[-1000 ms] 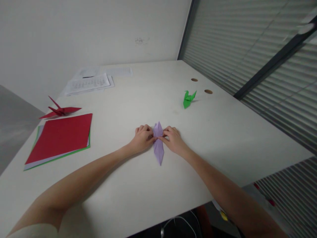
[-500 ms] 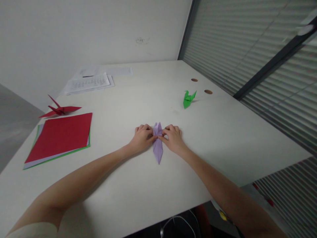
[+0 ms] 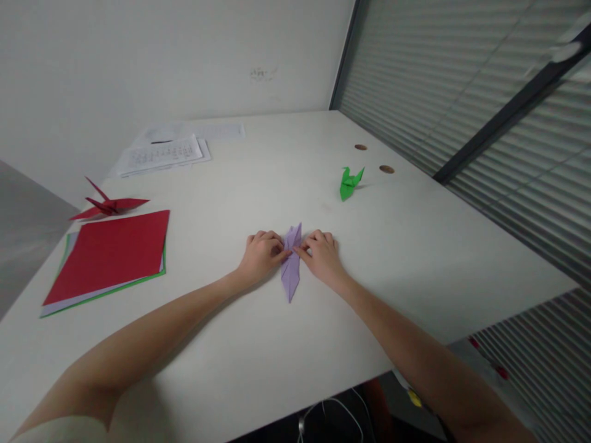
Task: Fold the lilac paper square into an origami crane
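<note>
A narrow, folded piece of purple origami paper (image 3: 290,274) lies on the white table, one point toward me and its split points away from me. My left hand (image 3: 264,253) pinches its left edge, thumb on top near the middle. From the other side my right hand (image 3: 319,252) grips the right edge, with its thumb also pressing on the middle. Both hands are closed on the paper, and their curled fingertips are partly hidden.
A red paper crane (image 3: 109,206) stands at the left behind a stack of red, purple and green paper sheets (image 3: 111,255). A green paper crane (image 3: 349,183) sits at the back right. Written papers (image 3: 159,155) lie at the back left. Blinds (image 3: 462,92) flank the table's right side.
The purple paper has turned slightly, its near point now further left. Its far right point stands out higher and apart from the left one. Both hands keep their hold.
</note>
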Tool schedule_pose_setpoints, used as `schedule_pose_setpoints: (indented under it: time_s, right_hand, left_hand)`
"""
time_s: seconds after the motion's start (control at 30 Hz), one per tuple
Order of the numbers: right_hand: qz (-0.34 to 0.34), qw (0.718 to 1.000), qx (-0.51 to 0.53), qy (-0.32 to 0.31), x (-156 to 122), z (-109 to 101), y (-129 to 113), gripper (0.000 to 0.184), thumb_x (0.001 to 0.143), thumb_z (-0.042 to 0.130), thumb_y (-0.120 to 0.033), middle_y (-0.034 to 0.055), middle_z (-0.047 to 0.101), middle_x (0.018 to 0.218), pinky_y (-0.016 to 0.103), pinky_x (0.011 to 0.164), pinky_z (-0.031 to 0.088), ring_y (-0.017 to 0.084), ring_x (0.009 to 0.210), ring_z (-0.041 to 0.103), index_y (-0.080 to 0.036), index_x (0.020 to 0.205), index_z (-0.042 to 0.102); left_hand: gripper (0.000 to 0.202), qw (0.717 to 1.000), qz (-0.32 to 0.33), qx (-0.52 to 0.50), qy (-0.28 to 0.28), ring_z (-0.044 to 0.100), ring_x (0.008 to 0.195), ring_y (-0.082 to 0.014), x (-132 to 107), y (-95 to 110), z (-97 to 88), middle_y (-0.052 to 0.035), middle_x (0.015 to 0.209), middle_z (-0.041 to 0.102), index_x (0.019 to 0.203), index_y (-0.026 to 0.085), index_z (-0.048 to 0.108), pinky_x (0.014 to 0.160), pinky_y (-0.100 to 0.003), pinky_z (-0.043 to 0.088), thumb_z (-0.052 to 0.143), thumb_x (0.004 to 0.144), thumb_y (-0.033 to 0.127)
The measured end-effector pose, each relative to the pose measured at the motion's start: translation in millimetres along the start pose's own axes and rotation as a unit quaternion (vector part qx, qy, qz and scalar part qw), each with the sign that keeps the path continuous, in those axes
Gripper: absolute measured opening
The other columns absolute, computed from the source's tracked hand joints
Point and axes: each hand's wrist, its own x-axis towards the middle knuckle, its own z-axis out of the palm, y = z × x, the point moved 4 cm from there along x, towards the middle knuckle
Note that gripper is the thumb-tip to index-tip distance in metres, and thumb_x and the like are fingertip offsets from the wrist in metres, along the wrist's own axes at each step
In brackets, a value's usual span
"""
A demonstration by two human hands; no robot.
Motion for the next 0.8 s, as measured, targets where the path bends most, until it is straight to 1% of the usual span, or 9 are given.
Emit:
schedule_pose_setpoints:
  time_s: [0.13,0.27,0.33,0.4,0.47,0.57,0.6,0.67,0.8]
  right_hand:
    - [0.009,1.0,-0.006,-0.004,2,1,0,0.04,0.092,0.051,-0.052,0.0103,0.062,0.094,0.042,0.077,0.037,0.029,0.096,0.049,-0.021,0.074,0.068]
    - [0.016,1.0,-0.009,-0.008,3,0,0,0.041,0.092,0.05,-0.053,0.0103,0.063,0.095,0.042,0.078,0.037,0.029,0.096,0.049,-0.021,0.075,0.069]
    - [0.018,1.0,-0.014,-0.013,3,-1,-1,0.04,0.091,0.051,-0.054,0.0102,0.063,0.095,0.042,0.078,0.036,0.029,0.097,0.049,-0.022,0.075,0.068]
    - [0.019,0.999,-0.02,-0.021,4,-1,-1,0.039,0.091,0.052,-0.053,0.0101,0.062,0.096,0.041,0.078,0.036,0.029,0.097,0.049,-0.022,0.075,0.068]
    - [0.02,0.999,-0.026,-0.027,4,-1,-2,0.035,0.091,0.053,-0.05,0.01,0.062,0.096,0.04,0.078,0.036,0.029,0.098,0.049,-0.022,0.076,0.067]
    - [0.022,0.999,-0.028,-0.023,4,-2,-3,0.024,0.09,0.058,-0.045,0.0088,0.063,0.097,0.039,0.078,0.036,0.028,0.097,0.049,-0.022,0.084,0.066]
    - [0.021,0.999,-0.025,-0.019,3,-3,-3,0.021,0.089,0.06,-0.043,0.0082,0.063,0.097,0.039,0.079,0.035,0.028,0.097,0.05,-0.023,0.088,0.066]
    - [0.012,1.0,-0.015,-0.013,2,-5,-4,0.02,0.088,0.062,-0.041,0.0072,0.064,0.098,0.038,0.079,0.035,0.027,0.096,0.05,-0.023,0.097,0.064]
    - [-0.019,0.999,0.024,-0.038,1,-7,-5,0.02,0.086,0.066,-0.038,0.0059,0.064,0.1,0.036,0.081,0.035,0.025,0.096,0.052,-0.022,0.098,0.064]
  left_hand:
    - [0.025,1.0,-0.013,-0.002,0.021,0.057,0.094,-0.0255,-1,-1,-2.3,-0.004,0.089,0.069,0.069,0.02,0.066,0.082,-0.042,0.036,0.07,0.082,0.041]
    - [0.019,0.999,-0.027,0.008,0.024,0.057,0.095,-0.0256,-2,-2,-3.2,-0.0033,0.089,0.068,0.083,0.021,0.065,0.082,-0.04,0.037,0.071,0.082,0.039]
    - [0.019,0.999,-0.02,0.011,0.027,0.058,0.096,-0.025,-2,-2,-3.7,-0.0042,0.094,0.068,0.091,0.021,0.063,0.082,-0.039,0.038,0.07,0.083,0.037]
    - [0.018,0.999,0.012,0.027,0.031,0.058,0.102,-0.0256,-2,0,-3.9,-0.0074,0.109,0.067,0.097,0.021,0.063,0.084,-0.039,0.04,0.067,0.086,0.035]
    - [0.02,0.996,0.078,0.047,0.023,0.055,0.115,-0.0269,-3,4,-1.8,-0.0097,0.125,0.062,0.108,0.022,0.064,0.091,-0.041,0.04,0.061,0.09,0.03]
    - [0.032,0.983,0.178,0.05,-0.021,0.048,0.13,-0.0246,-4,10,5.4,-0.0093,0.136,0.058,0.128,0.022,0.056,0.103,-0.044,0.036,0.046,0.097,0.02]
    - [0.036,0.98,0.193,0.044,-0.036,0.048,0.131,-0.0233,-5,11,7.2,-0.0096,0.136,0.058,0.132,0.021,0.053,0.105,-0.044,0.036,0.042,0.098,0.017]
    - [0.039,0.979,0.197,0.032,-0.049,0.051,0.129,-0.0219,-5,12,7.5,-0.0109,0.136,0.058,0.135,0.019,0.05,0.105,-0.044,0.037,0.038,0.098,0.016]
    - [0.039,0.977,0.204,0.035,-0.058,0.057,0.121,-0.0236,-5,12,-2.7,-0.0127,0.131,0.062,0.132,0.018,0.054,0.103,-0.043,0.039,0.045,0.095,0.022]
